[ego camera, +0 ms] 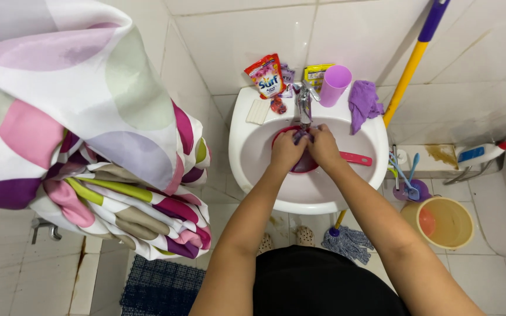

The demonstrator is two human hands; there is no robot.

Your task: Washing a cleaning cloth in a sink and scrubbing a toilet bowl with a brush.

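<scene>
A large curtain of white fabric with pink, purple and green patches [83, 134] is bunched at the left, and a white ceramic washbasin [253, 158] is fixed in the tiled corner. Inside the basin a round red plastic scoop with a long pink handle [355, 158] is set under the chrome tap [304, 102]. Over the scoop the left hand [287, 151] and the right hand [324, 146] are pressed together, fingers closed on a small purple cloth [301, 138]. The cloth is judged to be mid-wash, being rubbed; wringing over the scoop would be called for. On the rim a lilac plastic cup [335, 85] is stood.
</scene>
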